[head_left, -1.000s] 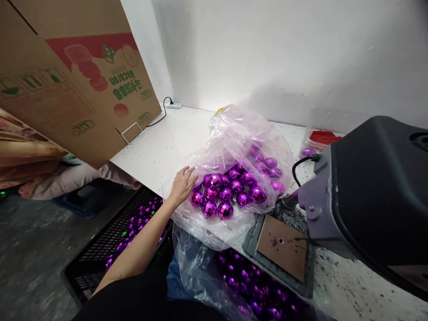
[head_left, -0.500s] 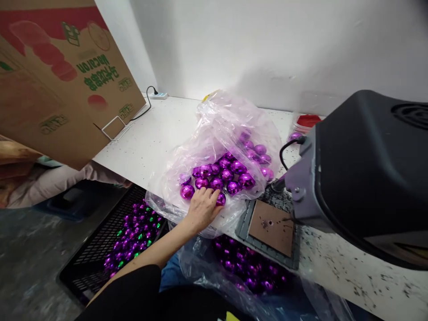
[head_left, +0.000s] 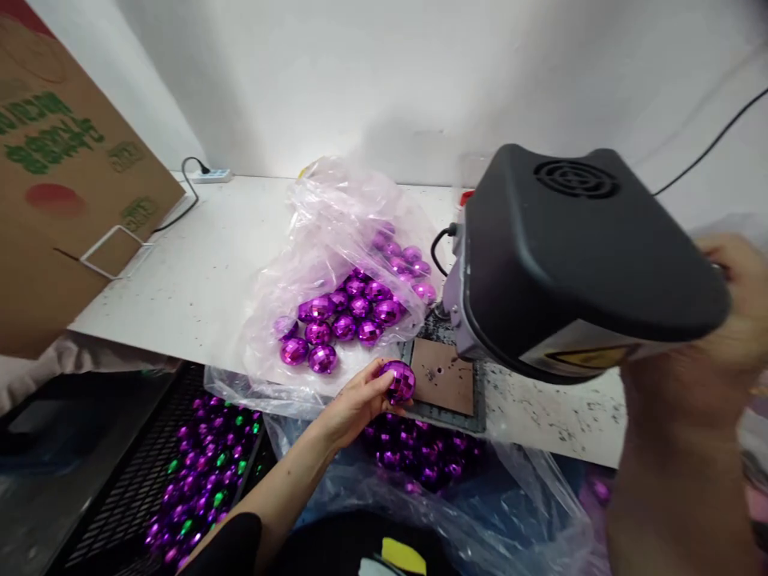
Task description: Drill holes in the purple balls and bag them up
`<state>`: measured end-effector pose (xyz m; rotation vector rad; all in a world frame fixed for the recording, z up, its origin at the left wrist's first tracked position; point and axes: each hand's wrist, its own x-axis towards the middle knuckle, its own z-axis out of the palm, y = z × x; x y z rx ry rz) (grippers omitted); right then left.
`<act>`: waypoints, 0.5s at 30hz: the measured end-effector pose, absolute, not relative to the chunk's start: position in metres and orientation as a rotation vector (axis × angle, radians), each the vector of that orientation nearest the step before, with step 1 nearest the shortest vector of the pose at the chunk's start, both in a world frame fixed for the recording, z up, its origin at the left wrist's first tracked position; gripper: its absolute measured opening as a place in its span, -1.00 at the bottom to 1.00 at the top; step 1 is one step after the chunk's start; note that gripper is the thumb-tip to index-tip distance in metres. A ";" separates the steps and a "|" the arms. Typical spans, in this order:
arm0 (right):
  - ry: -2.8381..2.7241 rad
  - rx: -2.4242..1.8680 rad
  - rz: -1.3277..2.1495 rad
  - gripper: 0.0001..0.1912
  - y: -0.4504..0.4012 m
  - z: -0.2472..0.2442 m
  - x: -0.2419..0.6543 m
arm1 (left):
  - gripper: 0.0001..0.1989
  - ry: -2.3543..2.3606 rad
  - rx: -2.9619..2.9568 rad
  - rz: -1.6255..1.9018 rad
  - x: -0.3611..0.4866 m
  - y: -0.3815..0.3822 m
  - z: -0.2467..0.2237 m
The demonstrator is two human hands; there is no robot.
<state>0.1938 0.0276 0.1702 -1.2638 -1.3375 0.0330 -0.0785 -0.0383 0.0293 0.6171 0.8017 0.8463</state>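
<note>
My left hand [head_left: 360, 400] is closed round a shiny purple faceted ball [head_left: 398, 382], just left of a brown square plate [head_left: 447, 374] with a small hole. More purple balls [head_left: 345, 326] lie in and at the mouth of a clear plastic bag [head_left: 336, 216] on the white table. My right hand [head_left: 735, 296], smeared by motion, is at the far end of a black machine housing [head_left: 576, 248]. Its fingers look curled there, but what they grip is mostly hidden by the housing.
A black crate [head_left: 114, 496] of small purple and green balls stands low at left. Below the table edge, a plastic bag [head_left: 498, 504] holds more purple balls. A cardboard box [head_left: 66, 200] and a power strip [head_left: 210, 176] are at left. Dark shavings [head_left: 540, 416] litter the table.
My left hand has drawn a purple ball from the pile toward the brown plate. My right hand has come into view at the machine. The view has shifted right.
</note>
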 end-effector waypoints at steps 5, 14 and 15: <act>-1.355 -1.264 0.016 -0.81 0.028 0.175 0.191 | -0.46 0.939 0.916 0.858 -0.045 -0.022 0.018; -1.366 -1.196 0.025 -0.78 0.027 0.176 0.188 | -0.55 1.183 1.367 0.970 -0.032 -0.009 -0.002; -1.373 -1.190 0.027 -0.78 0.027 0.176 0.188 | -0.54 1.178 1.414 0.962 -0.032 -0.008 -0.003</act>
